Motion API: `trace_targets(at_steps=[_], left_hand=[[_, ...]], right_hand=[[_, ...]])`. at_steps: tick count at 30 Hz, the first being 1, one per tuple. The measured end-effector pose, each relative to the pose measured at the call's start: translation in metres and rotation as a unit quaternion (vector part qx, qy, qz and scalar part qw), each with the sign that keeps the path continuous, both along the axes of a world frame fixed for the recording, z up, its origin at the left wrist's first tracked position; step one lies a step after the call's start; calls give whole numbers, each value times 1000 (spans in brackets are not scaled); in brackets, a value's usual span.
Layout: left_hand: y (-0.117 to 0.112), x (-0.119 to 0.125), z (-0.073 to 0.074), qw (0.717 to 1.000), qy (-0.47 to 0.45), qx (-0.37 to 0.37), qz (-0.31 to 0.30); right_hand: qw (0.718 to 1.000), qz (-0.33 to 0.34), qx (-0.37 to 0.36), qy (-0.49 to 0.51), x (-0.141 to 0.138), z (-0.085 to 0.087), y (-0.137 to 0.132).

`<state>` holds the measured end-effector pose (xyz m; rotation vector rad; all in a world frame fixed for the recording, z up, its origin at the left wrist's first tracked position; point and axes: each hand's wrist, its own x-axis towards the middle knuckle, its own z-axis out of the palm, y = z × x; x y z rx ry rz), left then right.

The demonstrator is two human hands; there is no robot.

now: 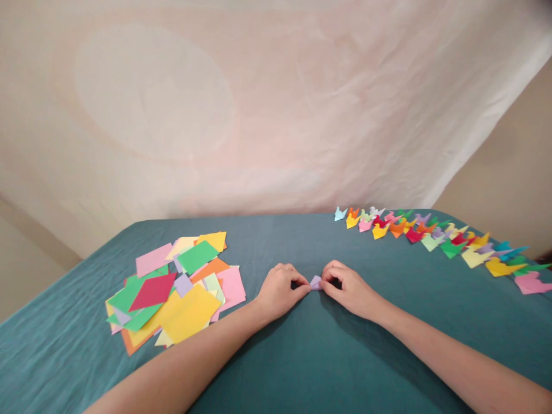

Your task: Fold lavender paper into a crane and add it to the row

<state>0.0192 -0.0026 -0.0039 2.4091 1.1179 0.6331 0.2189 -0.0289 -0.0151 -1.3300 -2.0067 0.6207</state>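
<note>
A small folded piece of lilac origami paper (316, 282) is held between both hands, just above or on the cloth. My left hand (282, 289) pinches its left end between thumb and fingertips. On the other side, my right hand (347, 286) grips the right end in a similar pinch. The fingertips cover both ends of the paper, so only its pointed middle shows.
To the left lies a loose pile of coloured paper sheets (190, 313). Rows of folded paper birds (416, 233) stand along the back right edge. A dark green cloth (276, 241) covers the table, with a pale sheet (267, 115) hanging behind.
</note>
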Motion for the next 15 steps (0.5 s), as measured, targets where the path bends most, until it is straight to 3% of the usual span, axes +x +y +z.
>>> trace_targets(at_steps=[11,15], left_hand=[[1,3,-1,1000,23,2,15],[-1,-1,4,999,30,5,-16]], right_hand=[[1000,-8,-6,-3,-1,-1,2],[1000,-9,-7,-6,-2,1,1]])
